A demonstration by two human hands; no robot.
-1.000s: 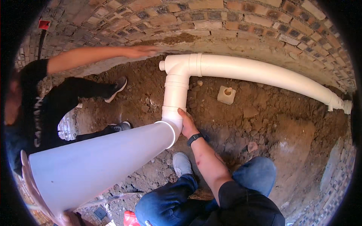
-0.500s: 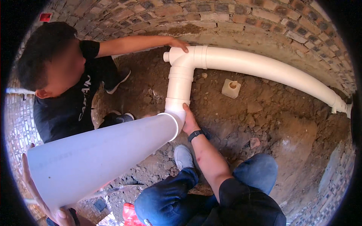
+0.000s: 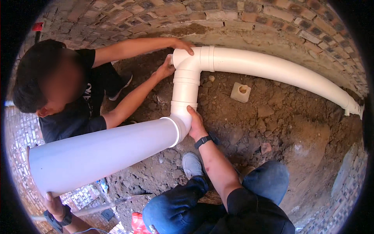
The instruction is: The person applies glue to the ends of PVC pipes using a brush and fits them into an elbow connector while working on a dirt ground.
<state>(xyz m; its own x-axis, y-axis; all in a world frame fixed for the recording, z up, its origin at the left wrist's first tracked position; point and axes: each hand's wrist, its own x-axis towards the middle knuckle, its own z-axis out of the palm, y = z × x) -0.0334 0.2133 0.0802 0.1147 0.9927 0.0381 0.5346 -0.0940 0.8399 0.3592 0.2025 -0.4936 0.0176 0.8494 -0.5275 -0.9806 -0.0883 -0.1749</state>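
Observation:
My right hand (image 3: 196, 123) is wrapped around a white plastic elbow fitting (image 3: 181, 113), thumb on top. A wide pale pipe (image 3: 103, 154) slants from the elbow's collar toward the lower left, looming large near me. At its near end, my left hand (image 3: 55, 206) grips the lower rim; fingertips also show at the far side of that end. Above the elbow, a short upright pipe section (image 3: 185, 91) joins a tee fitting (image 3: 190, 61). A co-worker's one hand (image 3: 182, 45) rests on the tee, and their other hand (image 3: 165, 69) holds its left stub.
A long white pipe (image 3: 269, 67) runs right from the tee along a curved brick wall (image 3: 249, 13). A small cream container (image 3: 240, 93) with a hole lies on the soil (image 3: 272, 113). The co-worker (image 3: 66, 89) crouches at left. My shoe (image 3: 191, 165) and a red packet (image 3: 138, 223) are below.
The co-worker's second hand has come up to the tee's left stub, and their head has lowered. The wide pipe's near end has risen slightly, my left hand still on it. My right hand stays put.

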